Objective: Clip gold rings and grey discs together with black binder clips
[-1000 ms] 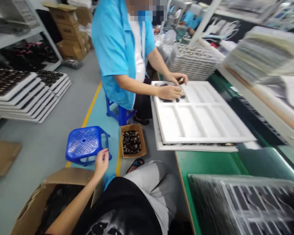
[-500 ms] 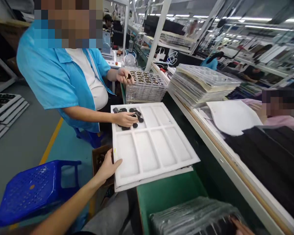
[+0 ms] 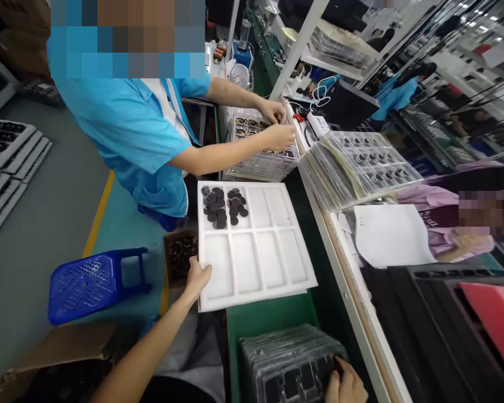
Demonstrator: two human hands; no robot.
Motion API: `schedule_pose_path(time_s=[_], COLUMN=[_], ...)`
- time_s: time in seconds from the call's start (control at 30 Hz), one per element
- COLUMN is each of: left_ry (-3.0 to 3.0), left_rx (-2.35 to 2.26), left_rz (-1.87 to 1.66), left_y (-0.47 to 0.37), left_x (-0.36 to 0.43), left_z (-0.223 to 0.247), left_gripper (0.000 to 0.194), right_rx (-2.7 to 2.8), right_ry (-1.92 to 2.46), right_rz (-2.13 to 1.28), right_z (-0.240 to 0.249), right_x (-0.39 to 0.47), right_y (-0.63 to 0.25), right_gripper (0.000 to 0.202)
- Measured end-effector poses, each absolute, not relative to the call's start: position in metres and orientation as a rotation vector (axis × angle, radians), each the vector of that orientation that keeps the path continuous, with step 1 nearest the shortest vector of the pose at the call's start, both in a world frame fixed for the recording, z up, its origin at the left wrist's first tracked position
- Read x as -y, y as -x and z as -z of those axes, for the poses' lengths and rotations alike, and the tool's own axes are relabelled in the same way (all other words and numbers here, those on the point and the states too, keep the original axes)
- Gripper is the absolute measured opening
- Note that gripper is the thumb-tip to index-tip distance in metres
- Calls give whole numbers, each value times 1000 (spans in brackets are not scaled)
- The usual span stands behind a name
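Note:
A white foam tray with shallow compartments is held at its left edge by my left hand; the thumb rests on top and the other fingers are hidden below. Round black discs fill part of two far-left compartments. At the bottom, a stack of clear plastic trays with dark rectangular pockets stands on a green surface. Curled over the right edge of that stack, my right hand grips it by the rim. Beyond the foam tray, a co-worker's hands are over another tray stack holding gold-rimmed round parts.
A blue stool and a box of dark parts are on the left. To the right, the bench edge runs lengthwise, bearing plastic trays, white paper and black trays. Another person sits beyond.
The co-worker's hand has left the discs, and both hands are now at the tray stack behind. My view has tilted; my right hand shows more fully on the plastic trays.

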State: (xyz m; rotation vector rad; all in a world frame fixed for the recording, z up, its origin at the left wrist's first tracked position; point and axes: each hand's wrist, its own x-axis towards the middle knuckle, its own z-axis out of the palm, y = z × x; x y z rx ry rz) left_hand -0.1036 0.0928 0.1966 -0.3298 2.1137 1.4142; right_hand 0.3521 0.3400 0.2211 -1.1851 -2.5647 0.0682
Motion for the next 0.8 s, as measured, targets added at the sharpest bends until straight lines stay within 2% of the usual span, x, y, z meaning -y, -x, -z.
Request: schedule_pose_path(time_s=[0.13,0.47,0.7,0.8], left_ry=[335,247,325,446], left_rx=[-2117,-2071,-2040,-2029], left_rz=[-1506,-1711,-1761,-1808], left_y=[107,110,90,58], left_x=[-95,-49,22,71], left_z=[-205,-225,-231,-235], left_gripper=[39,30,36,39], right_rx=[2515,2440,2466,2570], right_ry=[1454,1581,1483,1272], right_rz=[-207,-214,-197,-265], right_z=[-236,-246,-249,-257], right_x=[-326,-317,-313,-320], right_y=[-332,-320,-324,-334], right_gripper=[41,39,39,34])
